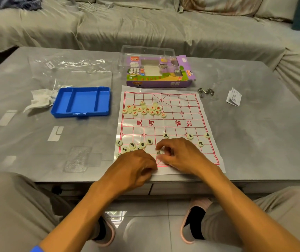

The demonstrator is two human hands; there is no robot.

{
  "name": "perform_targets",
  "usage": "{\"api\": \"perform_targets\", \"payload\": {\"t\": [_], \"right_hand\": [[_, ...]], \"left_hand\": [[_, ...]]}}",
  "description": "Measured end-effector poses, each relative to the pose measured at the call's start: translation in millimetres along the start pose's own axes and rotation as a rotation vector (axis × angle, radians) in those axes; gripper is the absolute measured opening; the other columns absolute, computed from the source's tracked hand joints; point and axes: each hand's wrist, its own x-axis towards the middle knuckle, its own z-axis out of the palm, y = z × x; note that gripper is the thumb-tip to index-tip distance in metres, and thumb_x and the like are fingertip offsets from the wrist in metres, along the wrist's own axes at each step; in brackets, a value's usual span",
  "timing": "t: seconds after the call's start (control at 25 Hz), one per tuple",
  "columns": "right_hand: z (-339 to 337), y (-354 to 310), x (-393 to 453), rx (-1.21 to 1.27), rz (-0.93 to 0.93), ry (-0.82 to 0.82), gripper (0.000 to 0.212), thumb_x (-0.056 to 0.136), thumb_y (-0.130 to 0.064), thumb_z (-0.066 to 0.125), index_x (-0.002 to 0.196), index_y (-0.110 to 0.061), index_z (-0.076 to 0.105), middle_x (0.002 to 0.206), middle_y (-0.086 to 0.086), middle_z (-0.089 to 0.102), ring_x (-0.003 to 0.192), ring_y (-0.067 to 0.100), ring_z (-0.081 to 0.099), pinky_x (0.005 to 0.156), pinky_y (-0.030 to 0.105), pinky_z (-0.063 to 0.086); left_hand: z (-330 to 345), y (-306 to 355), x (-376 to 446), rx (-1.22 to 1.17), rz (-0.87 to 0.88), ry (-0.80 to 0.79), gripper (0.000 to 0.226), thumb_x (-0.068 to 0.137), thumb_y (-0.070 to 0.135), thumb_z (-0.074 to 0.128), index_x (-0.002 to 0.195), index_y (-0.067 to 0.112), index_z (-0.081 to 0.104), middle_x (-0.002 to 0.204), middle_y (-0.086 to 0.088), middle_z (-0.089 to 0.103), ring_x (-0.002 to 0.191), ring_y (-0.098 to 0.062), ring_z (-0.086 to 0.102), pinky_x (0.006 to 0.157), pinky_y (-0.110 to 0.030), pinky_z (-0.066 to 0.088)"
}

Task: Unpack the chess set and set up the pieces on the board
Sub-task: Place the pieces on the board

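A white paper board point(171, 122) with a red grid lies on the grey table. Several red-lettered round pieces point(143, 110) are heaped on its far left part. Black-lettered pieces sit on the near half: three in a row point(166, 136), one point(200, 143) at the right, and a loose group point(142, 144) at the left. My right hand point(180, 155) pinches one black-lettered piece point(158, 152) between fingertips near the board's front middle. My left hand point(136, 170) rests curled on the near left corner, covering some pieces; what it holds is hidden.
An open blue plastic tray point(81, 101) sits left of the board, with crumpled tissue point(40, 100) and a clear plastic bag point(69, 66) beyond it. The purple game box point(159, 73) stands behind the board. A metal puzzle point(206, 92) and a folded leaflet point(233, 97) lie right.
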Motion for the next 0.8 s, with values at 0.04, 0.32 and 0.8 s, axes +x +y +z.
{"api": "perform_targets", "payload": {"t": [0.04,0.32,0.8], "right_hand": [[-5.2,8.1,-6.6,0.02,0.029,-0.002,0.023,0.088,-0.041,0.062,0.11,-0.033,0.061,0.097,-0.011,0.064,0.083,0.006,0.057,0.074,0.021,0.049],[-12.4,22.9,-33.4,0.135,0.051,-0.078,0.021,0.088,-0.042,0.062,0.109,-0.039,0.063,0.09,-0.018,0.06,0.078,0.001,0.054,0.067,0.014,0.044],[-5.8,17.6,-36.3,0.084,0.045,-0.062,0.028,0.085,-0.046,0.065,0.112,-0.041,0.058,0.084,-0.011,0.06,0.073,0.007,0.055,0.065,0.011,0.042]], "left_hand": [[0.1,-0.5,0.0,-0.004,0.005,0.002,0.015,0.085,0.025,0.068,0.099,0.023,0.074,0.101,0.009,0.071,0.093,-0.008,0.062,0.08,-0.026,0.054],[2.0,-2.1,1.5,-0.01,0.001,0.022,0.014,0.085,0.025,0.068,0.097,0.021,0.073,0.099,0.007,0.071,0.091,-0.009,0.063,0.08,-0.023,0.053],[0.6,-0.2,-1.0,0.048,0.003,0.044,0.014,0.085,0.028,0.066,0.096,0.021,0.072,0.098,0.006,0.07,0.09,-0.01,0.063,0.077,-0.026,0.056]]}}
